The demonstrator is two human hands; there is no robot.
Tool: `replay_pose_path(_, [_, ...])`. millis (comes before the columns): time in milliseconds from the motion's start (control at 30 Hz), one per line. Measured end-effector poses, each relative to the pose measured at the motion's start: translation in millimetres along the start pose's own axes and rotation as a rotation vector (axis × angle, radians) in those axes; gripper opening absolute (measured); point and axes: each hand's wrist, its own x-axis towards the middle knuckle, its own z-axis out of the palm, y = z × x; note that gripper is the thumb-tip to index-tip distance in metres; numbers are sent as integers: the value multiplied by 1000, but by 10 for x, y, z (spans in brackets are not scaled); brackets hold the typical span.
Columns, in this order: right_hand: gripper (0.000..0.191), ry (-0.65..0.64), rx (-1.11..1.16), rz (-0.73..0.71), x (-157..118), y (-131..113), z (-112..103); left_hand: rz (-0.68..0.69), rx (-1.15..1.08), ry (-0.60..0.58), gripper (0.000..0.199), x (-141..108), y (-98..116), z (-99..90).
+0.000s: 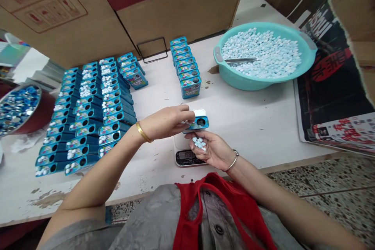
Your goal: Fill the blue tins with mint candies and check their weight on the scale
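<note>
A blue tin (202,121) with a dark round opening rests on a white digital scale (179,146). The scale's display shows dark digits. Above the tin's left end, my left hand (172,122) has its fingers drawn together; a bit of something pale shows at the fingertips, too small to name. My right hand (215,150) is palm up and cupped in front of the tin, holding several pale blue-white candies (199,143). Its fingertips are close to the tin's lower edge, partly over the scale.
Rows of blue tins (109,119), many topped with pale candies, fill the left side. Another row of tins (190,82) stands behind the scale. A turquoise basin (254,82) of candies with a metal scoop (240,60) is at right. Cardboard boxes (175,11) line the back.
</note>
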Motion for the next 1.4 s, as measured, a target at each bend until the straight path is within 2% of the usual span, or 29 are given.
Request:
replay_pose_path(100, [18,-22,12,1,22,20,21,24,-52,38,15,-9,104,37])
replay_pose_path(200, [18,-15,81,-11,23,52,37,72,-53,40,19,-14,314,118])
replay_pose_path(267, [20,3,116,-21,-13,61,30,73,-50,93,21,-41,422,144])
replay_pose_path(300, [18,9,113,-22,-46,58,18,54,-58,158,22,-69,444,141])
replay_pose_path(367, [14,20,66,-27,-141,36,-30,-22,-90,367,21,-161,411,109])
replay_pose_path(467, [14,82,10,-81,-319,-17,-156,-165,-155,704,15,-359,223,70])
replay_pose_path(500, [14,117,6,-101,-377,-33,-205,-205,-185,779,14,-424,150,78])
replay_pose_path(567, [15,193,15,-136,-474,-53,-297,-274,-252,856,12,-531,23,133])
replay_pose_path(700, [18,317,46,-204,-586,-59,-414,-352,-331,861,12,-630,-107,314])
replay_pose_path(833, [20,358,38,-217,-621,-37,-446,-359,-346,840,13,-626,-117,422])
replay_pose_path(967, [19,316,1,-217,-593,9,-436,-284,-272,792,12,-547,-48,440])
replay_pose_path(1133, [16,216,-32,-191,-452,85,-347,-131,-154,649,17,-359,65,442])
replay_pose_path(1300, [17,141,-34,-117,-293,97,-204,-128,-11,479,13,-200,97,415])
replay_pose_path(1400, [18,133,-15,-83,-227,71,-130,-160,-22,467,13,-152,122,399])
